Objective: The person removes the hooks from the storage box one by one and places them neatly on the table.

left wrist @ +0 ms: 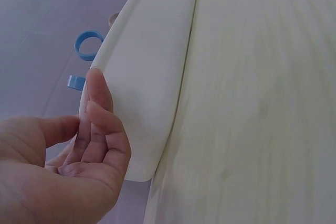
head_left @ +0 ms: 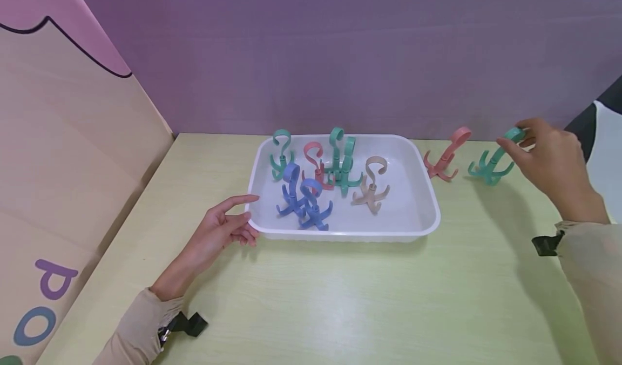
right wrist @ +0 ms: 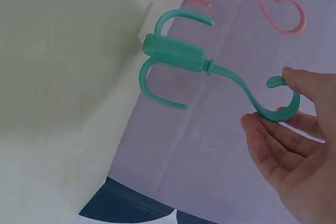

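Observation:
Several plastic hanging hooks, each with a curled top and a base of upturned prongs, stand in a white tray (head_left: pixel 403 192). Among them are blue hooks (head_left: pixel 315 214), green hooks (head_left: pixel 345 178), a pink hook (head_left: pixel 318 173) and a beige hook (head_left: pixel 371 195). The tray's front left rim is pinched by my left hand (head_left: pixel 225 227), also seen in the left wrist view (left wrist: pixel 79 166). To the right of the tray, my right hand (head_left: pixel 554 162) holds the curled top of a green hook (right wrist: pixel 176 53), whose prongs are at the table. A pink hook (head_left: pixel 443 162) stands between it and the tray.
The pale wooden table (head_left: pixel 330 295) meets a purple backdrop (head_left: pixel 340 57) just behind the tray. A printed panel (head_left: pixel 58 165) borders the left side. A black and white shape (head_left: pixel 604 133) is at the right edge.

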Motion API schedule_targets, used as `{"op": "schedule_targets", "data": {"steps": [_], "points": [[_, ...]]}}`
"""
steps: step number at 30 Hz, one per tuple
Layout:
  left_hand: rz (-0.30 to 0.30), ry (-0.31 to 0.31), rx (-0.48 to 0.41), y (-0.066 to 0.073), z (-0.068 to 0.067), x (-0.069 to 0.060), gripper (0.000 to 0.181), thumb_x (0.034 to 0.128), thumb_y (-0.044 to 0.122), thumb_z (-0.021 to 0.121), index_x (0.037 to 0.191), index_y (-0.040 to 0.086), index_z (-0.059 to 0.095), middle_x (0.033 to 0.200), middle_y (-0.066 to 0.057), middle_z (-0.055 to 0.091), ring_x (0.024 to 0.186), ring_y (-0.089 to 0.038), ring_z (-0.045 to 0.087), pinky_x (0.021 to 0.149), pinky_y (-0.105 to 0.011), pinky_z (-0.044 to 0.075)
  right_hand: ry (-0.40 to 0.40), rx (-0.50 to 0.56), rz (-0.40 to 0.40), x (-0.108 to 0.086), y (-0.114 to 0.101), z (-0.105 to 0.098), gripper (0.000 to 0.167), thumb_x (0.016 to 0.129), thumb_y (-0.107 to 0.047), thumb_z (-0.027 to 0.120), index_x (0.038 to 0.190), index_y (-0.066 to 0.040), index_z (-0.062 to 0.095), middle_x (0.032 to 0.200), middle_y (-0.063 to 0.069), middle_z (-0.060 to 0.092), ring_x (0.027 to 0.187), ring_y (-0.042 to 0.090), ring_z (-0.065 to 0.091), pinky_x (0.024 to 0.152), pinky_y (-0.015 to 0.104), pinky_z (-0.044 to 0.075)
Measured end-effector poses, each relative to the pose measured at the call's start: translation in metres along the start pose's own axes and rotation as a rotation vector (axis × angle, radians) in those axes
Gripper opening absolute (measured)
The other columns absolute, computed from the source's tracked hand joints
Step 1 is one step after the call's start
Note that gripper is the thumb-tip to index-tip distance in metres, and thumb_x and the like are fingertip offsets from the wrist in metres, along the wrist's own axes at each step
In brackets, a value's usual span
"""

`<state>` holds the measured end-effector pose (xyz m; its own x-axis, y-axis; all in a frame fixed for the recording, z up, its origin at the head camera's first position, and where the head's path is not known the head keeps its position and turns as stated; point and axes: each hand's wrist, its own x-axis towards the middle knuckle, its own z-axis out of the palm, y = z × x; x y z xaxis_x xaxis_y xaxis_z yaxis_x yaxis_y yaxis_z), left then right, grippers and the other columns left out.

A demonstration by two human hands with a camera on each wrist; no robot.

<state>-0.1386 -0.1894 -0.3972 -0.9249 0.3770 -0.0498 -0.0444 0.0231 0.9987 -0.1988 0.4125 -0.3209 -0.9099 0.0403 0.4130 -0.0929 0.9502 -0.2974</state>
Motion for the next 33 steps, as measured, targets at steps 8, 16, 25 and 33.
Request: {"op": "schedule_targets", "data": {"steps": [8,16,25,33], "points": [[0.001,0.004,-0.003,0.001,0.000,-0.001,0.046,0.1090,0.013,0.054,0.152,0.000,0.043,0.083,-0.005,0.077,0.072,-0.020,0.075,0.071,-0.027,0.061,-0.026,0.012,0.022,0.005,0.003,0.008,0.051,0.103,-0.028,0.066,0.130,0.013,0.056,0.110,0.041,0.066,0.093,0.056,0.066,0.062,0.055,0.046],[0.000,-0.002,-0.004,0.001,0.001,-0.001,0.046,0.1093,0.012,0.053,0.153,0.000,0.043,0.083,-0.004,0.077,0.072,-0.019,0.074,0.069,-0.025,0.060,-0.012,0.024,0.005,0.002,0.003,0.011,0.046,0.102,-0.024,0.066,0.127,0.014,0.057,0.108,0.041,0.066,0.090,0.056,0.066,0.056,0.045,0.045],[-0.002,-0.002,0.004,0.002,0.000,-0.001,0.046,0.1093,0.012,0.053,0.153,0.001,0.044,0.083,-0.004,0.077,0.072,-0.020,0.074,0.070,-0.026,0.060,0.000,0.018,0.063,-0.002,0.002,0.007,0.056,0.105,-0.033,0.059,0.135,0.014,0.054,0.116,0.045,0.062,0.099,0.060,0.062,0.085,0.074,0.042],[-0.003,-0.001,0.002,0.002,0.000,-0.001,0.046,0.1091,0.012,0.054,0.153,0.002,0.044,0.083,-0.005,0.077,0.072,-0.020,0.074,0.070,-0.026,0.060,0.054,-0.015,0.070,-0.006,-0.016,-0.001,0.054,0.106,-0.031,0.057,0.138,0.012,0.054,0.127,0.041,0.059,0.107,0.059,0.059,0.092,0.076,0.041]]}}
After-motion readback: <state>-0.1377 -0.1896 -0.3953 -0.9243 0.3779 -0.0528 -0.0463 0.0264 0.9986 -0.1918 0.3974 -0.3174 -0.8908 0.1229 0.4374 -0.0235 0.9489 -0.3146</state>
